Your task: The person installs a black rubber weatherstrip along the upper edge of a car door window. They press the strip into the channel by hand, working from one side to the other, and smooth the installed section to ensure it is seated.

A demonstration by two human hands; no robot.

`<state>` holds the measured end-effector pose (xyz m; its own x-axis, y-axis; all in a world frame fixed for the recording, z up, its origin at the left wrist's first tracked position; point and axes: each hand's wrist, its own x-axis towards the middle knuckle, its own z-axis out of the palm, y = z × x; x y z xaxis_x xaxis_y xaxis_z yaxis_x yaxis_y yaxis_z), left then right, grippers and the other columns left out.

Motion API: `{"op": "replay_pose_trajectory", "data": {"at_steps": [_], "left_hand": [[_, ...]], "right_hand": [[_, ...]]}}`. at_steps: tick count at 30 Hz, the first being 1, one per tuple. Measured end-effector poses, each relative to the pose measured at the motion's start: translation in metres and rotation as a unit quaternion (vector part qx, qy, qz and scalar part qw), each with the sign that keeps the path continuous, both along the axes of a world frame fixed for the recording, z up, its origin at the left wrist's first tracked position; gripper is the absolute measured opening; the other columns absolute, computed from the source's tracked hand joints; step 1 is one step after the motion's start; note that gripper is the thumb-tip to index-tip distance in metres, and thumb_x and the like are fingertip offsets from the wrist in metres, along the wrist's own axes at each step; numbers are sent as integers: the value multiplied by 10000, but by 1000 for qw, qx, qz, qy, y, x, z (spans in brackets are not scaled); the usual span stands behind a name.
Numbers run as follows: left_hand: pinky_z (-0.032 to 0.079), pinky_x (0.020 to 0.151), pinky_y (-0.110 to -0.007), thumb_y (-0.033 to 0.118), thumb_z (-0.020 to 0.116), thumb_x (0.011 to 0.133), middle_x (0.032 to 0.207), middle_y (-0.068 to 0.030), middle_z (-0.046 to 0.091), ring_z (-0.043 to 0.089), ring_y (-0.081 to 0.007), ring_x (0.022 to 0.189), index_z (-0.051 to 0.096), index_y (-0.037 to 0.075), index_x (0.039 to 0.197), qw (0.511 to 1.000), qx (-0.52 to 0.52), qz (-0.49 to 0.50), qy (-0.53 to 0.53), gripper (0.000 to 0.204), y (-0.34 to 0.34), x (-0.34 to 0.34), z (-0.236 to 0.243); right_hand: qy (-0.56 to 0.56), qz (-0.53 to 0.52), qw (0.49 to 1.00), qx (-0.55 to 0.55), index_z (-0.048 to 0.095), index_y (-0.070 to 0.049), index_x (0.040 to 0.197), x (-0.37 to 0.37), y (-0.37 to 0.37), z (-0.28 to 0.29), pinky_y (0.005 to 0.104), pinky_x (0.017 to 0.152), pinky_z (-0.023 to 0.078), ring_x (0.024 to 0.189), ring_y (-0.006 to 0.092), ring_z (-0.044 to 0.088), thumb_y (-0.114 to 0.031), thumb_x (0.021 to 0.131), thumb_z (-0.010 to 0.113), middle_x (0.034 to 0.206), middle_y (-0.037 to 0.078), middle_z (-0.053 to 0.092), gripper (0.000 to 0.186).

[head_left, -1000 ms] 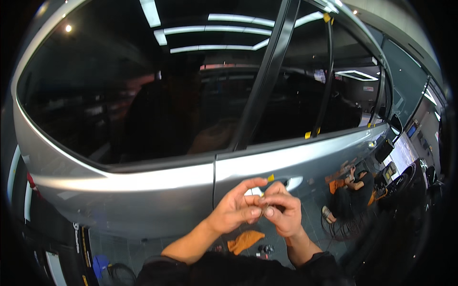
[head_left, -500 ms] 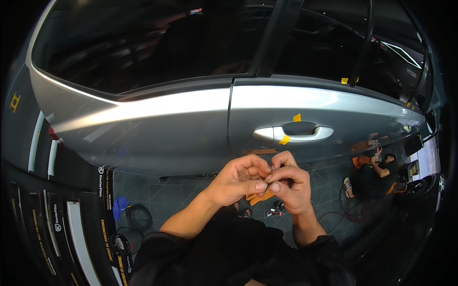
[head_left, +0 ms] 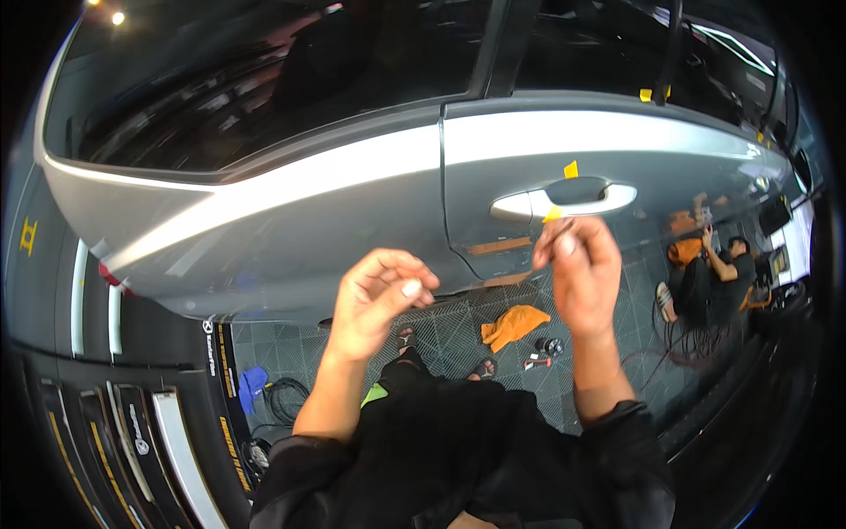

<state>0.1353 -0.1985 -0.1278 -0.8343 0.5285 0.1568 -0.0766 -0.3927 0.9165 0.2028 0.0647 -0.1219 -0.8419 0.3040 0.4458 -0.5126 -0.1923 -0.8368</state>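
In front of a silver-grey car [head_left: 344,238], my two hands are held apart at chest height. My left hand [head_left: 374,304] has its fingers curled in and the thumb pressed to them, near the lower rear part of the car side. Just below the silver door handle [head_left: 520,207] is my right hand [head_left: 586,278], also pinched between thumb and fingers. Whatever either pinch holds is too small to make out. One yellow tape piece [head_left: 571,169] sits above the handle, and another yellow tape piece [head_left: 552,214] is stuck on it.
On the tiled floor lie an orange cloth [head_left: 515,326], a small dark round object [head_left: 550,346] and a blue cloth [head_left: 253,385] beside coiled cable. At right a person [head_left: 718,269] in dark clothes sits low by the car. Long boxes [head_left: 132,441] stand at left.
My hands were together at the fingertips and have drawn apart, left hand leftward, right hand rightward and up toward the handle. The view has shifted, showing more floor.
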Motion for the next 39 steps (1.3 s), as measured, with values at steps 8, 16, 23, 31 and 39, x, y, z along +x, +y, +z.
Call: {"op": "replay_pose_trajectory", "data": {"at_steps": [8,16,23,31,39], "left_hand": [[592,794,-363,163,636,1042,1071,-190,723,715,-238,893,668,-11,1163,995,-52,-59,60,215,-23,-60,38],[618,778,-348,112,696,1015,1080,-169,731,729,-229,911,667,-19,1181,984,-45,-134,106,214,-3,-89,51],[605,755,-317,20,755,968,1000,-122,721,698,-172,836,653,-18,1155,984,10,-164,70,216,-5,-99,48],[575,753,-283,-8,785,934,974,-101,724,686,-151,844,650,-20,1177,982,-37,-108,154,277,1,-93,53],[524,750,-229,-84,781,885,957,-66,699,645,-93,860,667,-36,1195,965,-108,-17,240,334,19,-79,85]], "right_hand": [[-2,5,994,-110,619,-22,1149,-44,-62,4,311,728,534,826,188,650,-105,1045,604,1063,152,673,134],[58,-45,982,-172,678,-6,1100,-70,-124,9,282,763,548,839,119,644,-50,1005,692,974,68,699,106],[92,-82,981,-148,681,26,1071,-71,-151,4,265,730,562,824,124,670,-46,989,735,1026,74,673,122],[62,-199,978,-10,745,11,1006,-64,-134,7,251,710,526,812,108,647,-77,934,796,997,70,686,124],[76,-122,988,62,721,28,988,-65,-89,23,256,761,513,878,109,636,-55,933,756,1013,75,675,105]]}}
